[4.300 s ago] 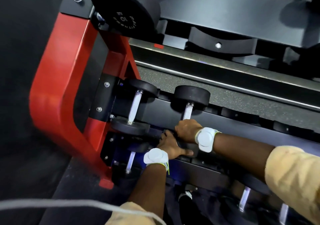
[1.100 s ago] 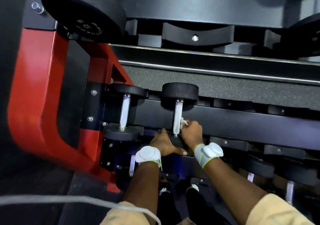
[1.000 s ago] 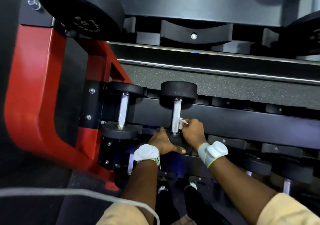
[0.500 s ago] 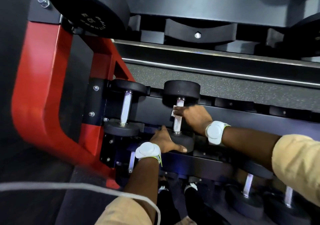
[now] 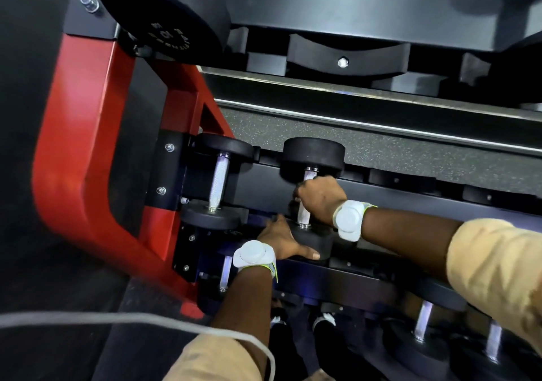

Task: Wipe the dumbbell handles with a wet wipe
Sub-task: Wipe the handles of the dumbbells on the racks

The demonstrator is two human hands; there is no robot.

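Sweeping along the second dumbbell (image 5: 313,153) on the red rack's (image 5: 73,146) middle shelf, the right hand (image 5: 321,201) now sits high on the handle (image 5: 303,217), its grip curled round the bar. A second ago it was down by the near head (image 5: 315,244). The left hand (image 5: 278,241) stays spread flat on that head, steadying it. The wet wipe, poking out half a second ago, is now hidden inside the fist. This handle looks nearly wiped; the neighbouring dumbbell (image 5: 218,184) may still need doing.
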